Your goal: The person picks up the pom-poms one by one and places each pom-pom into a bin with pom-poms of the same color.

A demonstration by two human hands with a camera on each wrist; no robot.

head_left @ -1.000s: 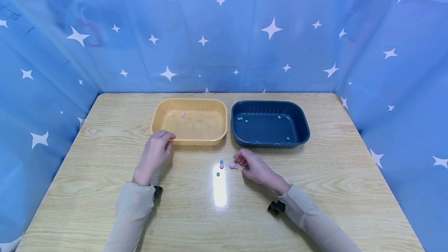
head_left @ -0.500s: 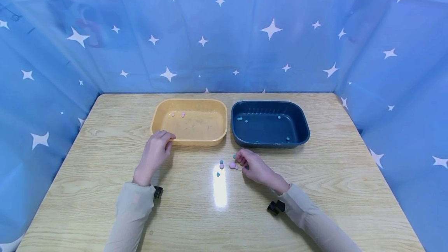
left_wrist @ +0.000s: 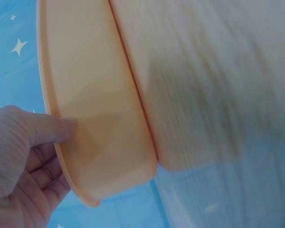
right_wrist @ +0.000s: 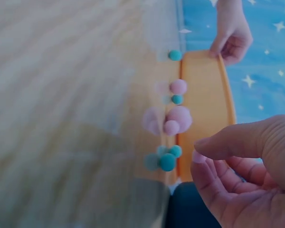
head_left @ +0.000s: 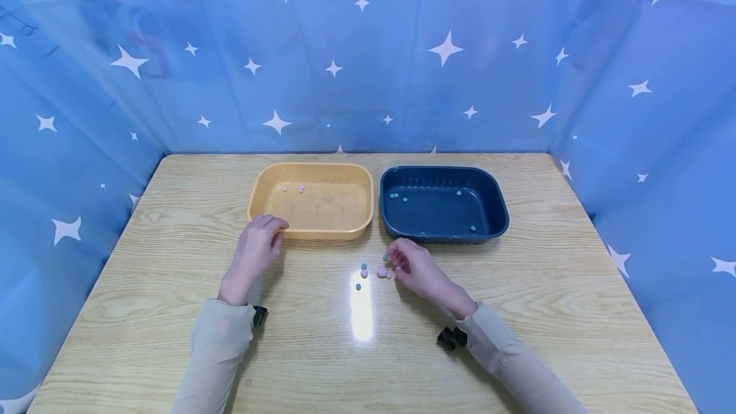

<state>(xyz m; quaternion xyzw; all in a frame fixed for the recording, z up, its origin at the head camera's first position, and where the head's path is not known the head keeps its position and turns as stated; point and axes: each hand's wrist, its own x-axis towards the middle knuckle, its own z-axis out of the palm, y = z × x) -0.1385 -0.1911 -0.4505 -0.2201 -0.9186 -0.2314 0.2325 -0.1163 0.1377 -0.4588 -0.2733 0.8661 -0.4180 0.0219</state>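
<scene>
In the head view my left hand (head_left: 254, 254) is at the near left corner of the yellow-orange plastic tray (head_left: 328, 234). Thumb and fingers grip the tray's rim, as the left wrist view shows. My right hand (head_left: 418, 268) hovers over the table just in front of the navy tray (head_left: 439, 238). Between its thumb and index finger it pinches a small pink ball (right_wrist: 198, 156). Close by on the table lie a larger pink ball (head_left: 382, 271), smaller pink balls (right_wrist: 178, 87) and several teal balls (right_wrist: 175, 55). The right hand hides part of this group in the head view.
A few pink balls (head_left: 301, 189) lie inside the yellow-orange tray. Several teal balls (head_left: 405, 200) are spread over the navy tray's floor. Both trays stand side by side on the wooden table (head_left: 310, 350). Blue star-patterned cloth (head_left: 368, 82) hangs behind and at the sides.
My right hand has risen slightly and shifted a little toward the navy tray, holding the pink ball. My left hand has stayed on the tray rim.
</scene>
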